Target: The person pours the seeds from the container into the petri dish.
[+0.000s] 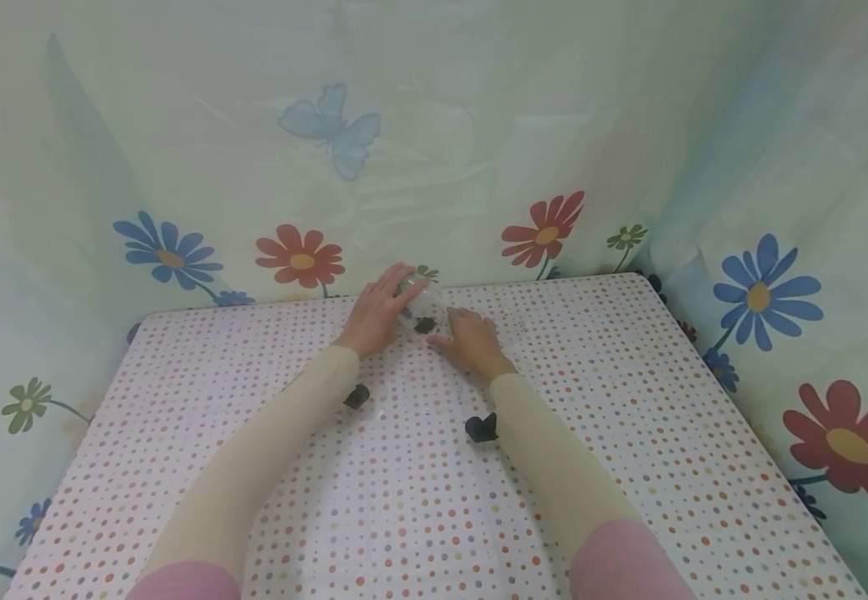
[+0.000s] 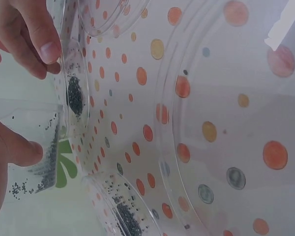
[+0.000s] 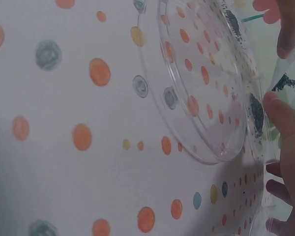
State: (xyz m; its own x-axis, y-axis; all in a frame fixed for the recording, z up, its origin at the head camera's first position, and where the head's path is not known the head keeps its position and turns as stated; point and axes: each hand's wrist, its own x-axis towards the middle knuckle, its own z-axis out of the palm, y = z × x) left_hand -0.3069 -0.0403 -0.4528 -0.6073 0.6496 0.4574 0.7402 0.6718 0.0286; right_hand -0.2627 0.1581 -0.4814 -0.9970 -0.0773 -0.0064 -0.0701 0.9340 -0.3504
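Observation:
My left hand (image 1: pixel 374 318) holds a clear container (image 2: pixel 37 142) tilted, its thumb pressed on the wall. Black granules lie inside near the lower edge and cling to the wall. Just below stands a small clear dish (image 3: pixel 266 140) with a heap of black granules (image 1: pixel 425 326) in it. At its right side, my right hand (image 1: pixel 475 342) touches the rim, fingers loosely bent, the thumb (image 3: pixel 273 101) nearest the granules. A second clear dish (image 2: pixel 152 216) with black granules stands to the left. Between the hands and me lies a large clear round dish (image 3: pixel 189 140).
The table (image 1: pixel 404 517) has a dotted cover. Another clear dish (image 2: pixel 137 27) stands right of the granule dish. A flowered curtain (image 1: pixel 434 217) hangs along the back edge. A small black object (image 1: pixel 482 427) shows beside the right sleeve, another (image 1: pixel 356 396) by the left.

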